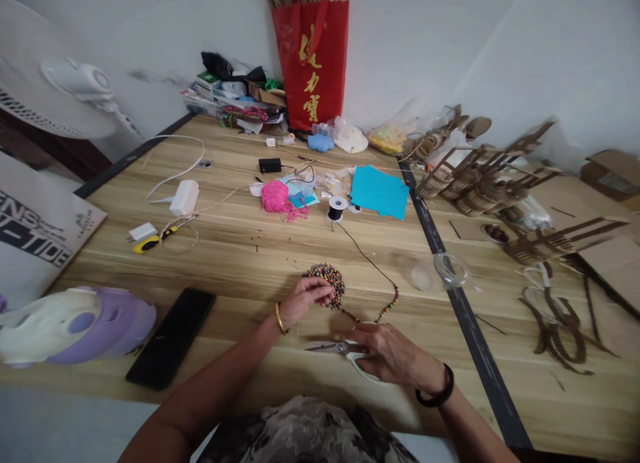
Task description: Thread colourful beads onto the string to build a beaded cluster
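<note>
A round pile of little colored beads (pixel 326 283) sits on the wooden table (pixel 240 263) right in front of the person, and the left hand (pixel 304 297) rests on its near edge with the fingers curled in, pinching at the beads. A thin dark string (pixel 367 256) with a few beads on it runs from a small black spool (pixel 337 208) down to the right hand (pixel 387 353), which lies flat and loose over white-handled scissors (pixel 345 351). A black phone (pixel 171 336) lies off to the left, and pink yarn (pixel 276 197) and blue paper (pixel 380 192) lie farther back.
</note>
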### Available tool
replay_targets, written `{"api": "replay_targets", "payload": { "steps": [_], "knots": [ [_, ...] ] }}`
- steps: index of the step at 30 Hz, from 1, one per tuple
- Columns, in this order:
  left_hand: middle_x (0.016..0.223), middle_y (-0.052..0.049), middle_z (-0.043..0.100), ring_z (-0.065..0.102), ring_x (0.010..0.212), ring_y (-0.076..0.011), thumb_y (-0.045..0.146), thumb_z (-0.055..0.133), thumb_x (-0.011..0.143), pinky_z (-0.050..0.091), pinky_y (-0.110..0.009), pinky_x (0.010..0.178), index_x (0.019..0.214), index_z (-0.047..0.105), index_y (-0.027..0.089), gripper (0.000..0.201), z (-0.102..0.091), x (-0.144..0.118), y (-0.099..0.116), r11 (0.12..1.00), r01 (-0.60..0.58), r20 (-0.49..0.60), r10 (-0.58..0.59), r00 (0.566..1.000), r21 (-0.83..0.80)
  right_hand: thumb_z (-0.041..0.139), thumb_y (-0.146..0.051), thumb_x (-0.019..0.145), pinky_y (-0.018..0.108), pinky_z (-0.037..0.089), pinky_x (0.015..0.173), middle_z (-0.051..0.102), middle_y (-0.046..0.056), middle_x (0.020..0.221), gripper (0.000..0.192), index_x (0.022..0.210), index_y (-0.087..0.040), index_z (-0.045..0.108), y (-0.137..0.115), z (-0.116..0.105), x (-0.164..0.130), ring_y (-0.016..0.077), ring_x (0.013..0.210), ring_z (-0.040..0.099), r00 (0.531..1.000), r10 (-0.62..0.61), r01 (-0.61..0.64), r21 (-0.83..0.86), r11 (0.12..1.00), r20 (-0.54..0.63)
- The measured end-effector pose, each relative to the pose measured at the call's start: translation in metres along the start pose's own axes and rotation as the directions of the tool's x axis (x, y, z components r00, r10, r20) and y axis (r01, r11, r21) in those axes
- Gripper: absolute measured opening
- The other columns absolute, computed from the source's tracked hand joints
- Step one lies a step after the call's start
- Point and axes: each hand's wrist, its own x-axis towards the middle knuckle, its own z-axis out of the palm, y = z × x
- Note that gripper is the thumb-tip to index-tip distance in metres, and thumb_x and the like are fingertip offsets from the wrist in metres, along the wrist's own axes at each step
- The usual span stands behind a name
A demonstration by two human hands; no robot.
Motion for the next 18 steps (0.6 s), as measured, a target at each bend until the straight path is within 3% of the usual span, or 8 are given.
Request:
{"api": "replay_targets", "payload": {
  "steps": [5,10,15,18],
  "knots": [
    [0.065,-0.003,0.065,0.054,0.054,-0.0076,0.035,0.079,0.061,0.04,-0.023,0.057,0.071,0.066,0.009,0.031,0.001,0.0,0.001,0.999,0.008,0.011,-0.008,1.0,-0.036,0.057,-0.015,0.08,0.026,0.044,0.074,0.064,0.007,0.096,0.033,0.113,-0.019,0.056,-0.006,0.014,0.002,0.02,0.088,0.061,1.0,0.021,-0.023,-0.069,0.997,-0.022],
    [0.065,-0.003,0.066,0.054,0.055,-0.008,0.035,0.08,0.06,0.04,-0.023,0.057,0.071,0.066,0.009,0.032,0.001,-0.001,0.002,0.998,0.021,0.005,-0.02,1.0,-0.052,0.057,-0.017,0.08,0.027,0.045,0.075,0.064,0.007,0.094,0.032,0.112,-0.02,0.057,-0.008,0.014,0.001,0.0205,0.087,0.062,0.999,0.011,-0.012,-0.032,0.999,-0.043],
    [0.066,-0.003,0.066,0.055,0.055,-0.0088,0.034,0.08,0.06,0.04,-0.023,0.058,0.071,0.066,0.009,0.031,0.001,-0.001,0.002,0.999,0.017,0.009,-0.016,1.0,-0.05,0.059,-0.022,0.08,0.022,0.046,0.065,0.065,0.006,0.09,0.035,0.115,-0.019,0.055,-0.001,0.001,-0.005,0.0148,0.071,0.06,0.99,-0.003,0.035,0.225,0.974,-0.141],
    [0.067,-0.004,0.066,0.055,0.057,-0.0093,0.033,0.079,0.061,0.04,-0.023,0.059,0.072,0.066,0.009,0.03,0.001,-0.001,0.001,0.999,0.013,0.013,-0.013,1.0,-0.044,0.058,-0.031,0.084,0.023,0.048,0.068,0.064,0.007,0.095,0.031,0.112,-0.018,0.055,0.008,-0.005,-0.006,0.015,0.077,0.059,0.951,0.085,0.027,0.351,0.936,-0.299]
  ]
}}
